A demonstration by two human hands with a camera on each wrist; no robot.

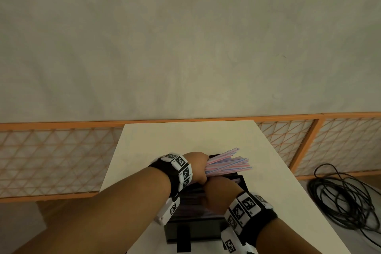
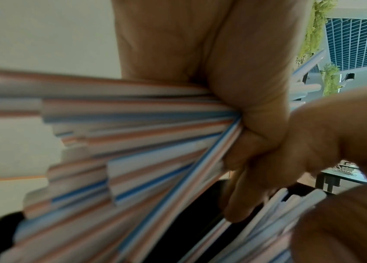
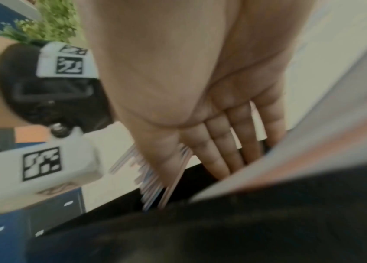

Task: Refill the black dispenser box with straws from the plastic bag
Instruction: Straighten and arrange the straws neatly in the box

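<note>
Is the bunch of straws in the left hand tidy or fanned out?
Fanned out. The left hand grips the straws at one point, and their free ends spread apart above the black dispenser box.

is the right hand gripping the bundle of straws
No, the left hand grips the bundle of straws; the right hand has straight fingers.

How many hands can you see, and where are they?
2. The left hand grips a bunch of straws over the far end of the black dispenser box. The right hand reaches into the box with straight fingers.
</note>
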